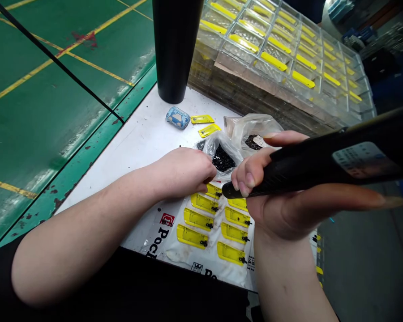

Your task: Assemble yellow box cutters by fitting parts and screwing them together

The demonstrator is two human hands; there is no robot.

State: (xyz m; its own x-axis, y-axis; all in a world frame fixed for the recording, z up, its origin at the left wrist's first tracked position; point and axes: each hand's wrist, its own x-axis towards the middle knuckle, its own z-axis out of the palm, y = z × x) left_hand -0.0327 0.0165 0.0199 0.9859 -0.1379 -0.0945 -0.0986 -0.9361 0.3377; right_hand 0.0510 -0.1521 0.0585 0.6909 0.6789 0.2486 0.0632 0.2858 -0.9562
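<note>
My right hand [282,201] is wrapped around a black electric screwdriver [302,165], a thick rod with a label on its side and its tapered end pointing left. My left hand [191,172] is closed, its fingertips low at the far end of the rows of yellow plastic parts [198,218]. What it pinches, if anything, is hidden. Two rows of these parts lie on a printed white plastic sheet [174,255], each with a small black piece at its right end. Just past my left fingers sits an open clear bag of small black pieces [223,158].
Another plastic bag [255,125] with dark pieces lies behind. A blue case [177,117] and two loose yellow parts [202,119] are on the white table [137,134]. A black post [176,49] stands at the back, beside stacked clear compartment trays [282,53] of yellow parts.
</note>
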